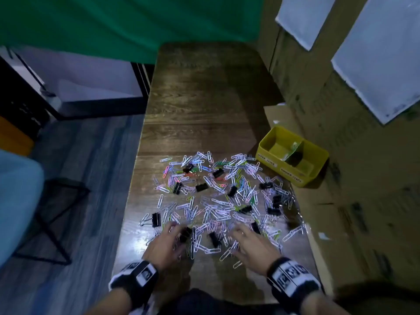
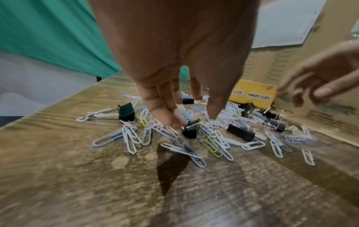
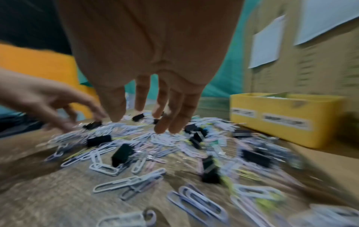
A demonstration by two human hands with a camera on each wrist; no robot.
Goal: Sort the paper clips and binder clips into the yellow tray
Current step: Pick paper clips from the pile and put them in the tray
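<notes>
Broadly, a dark wood-grain table (image 1: 204,105) runs away from the person, its long axis from 6 toward 12 o'clock in the head view, with brown cardboard boxes (image 1: 354,169) along its 3 o'clock side. At about 2 o'clock from the hands, a rectangular yellow plastic tray (image 1: 293,176) sits at the table's edge, skewed so its long labelled side runs from 10 toward 4 o'clock; a divider splits it in two, and one label reads "BINDER CLIPS". Spread over the near half of the table is a wide scatter of mostly white and pastel wire paper clips (image 1: 218,205), pointing every way, with small black binder clips (image 1: 201,187) mixed among them. The left hand (image 1: 167,244) reaches palm-down at 7 o'clock of the pile, fingers apart and angled down, thumb and fingertips (image 2: 170,121) either side of an upright black binder clip (image 2: 191,129); whether they touch it I cannot tell. The right hand (image 1: 252,245) hovers palm-down at 5 o'clock, fingers (image 3: 170,122) loosely spread over the clips, holding nothing.
</notes>
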